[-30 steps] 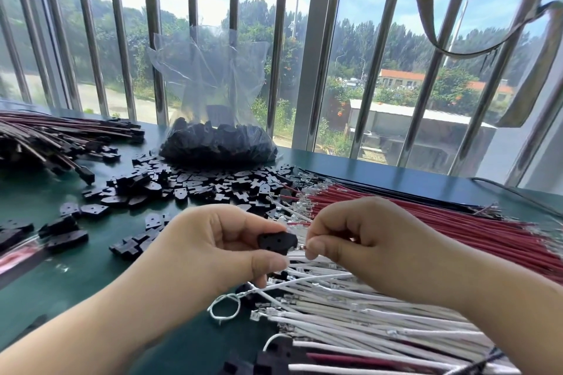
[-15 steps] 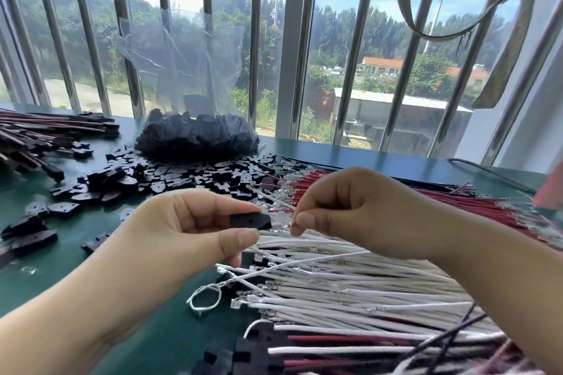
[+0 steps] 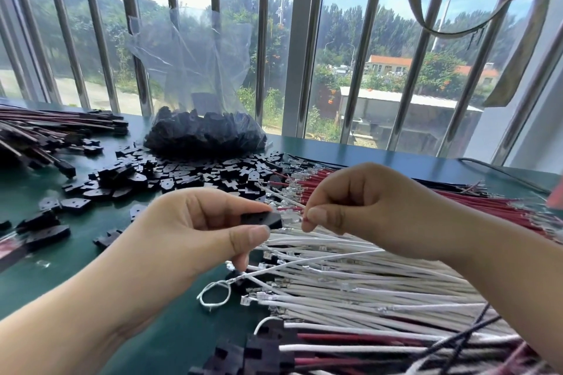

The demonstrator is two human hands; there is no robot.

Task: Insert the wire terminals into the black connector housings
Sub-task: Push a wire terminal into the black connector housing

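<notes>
My left hand (image 3: 195, 231) pinches a black connector housing (image 3: 262, 220) between thumb and fingers, above the green table (image 3: 45, 277). Just to its right, my right hand (image 3: 362, 201) pinches a thin wire end (image 3: 304, 217), its tip nearly at the housing. Below my grip lie white wires (image 3: 365, 289); beyond it, red wires (image 3: 475, 207) and loose black housings (image 3: 182, 175).

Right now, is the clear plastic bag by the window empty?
No, the plastic bag holds a heap of black connector housings at its bottom.
</notes>
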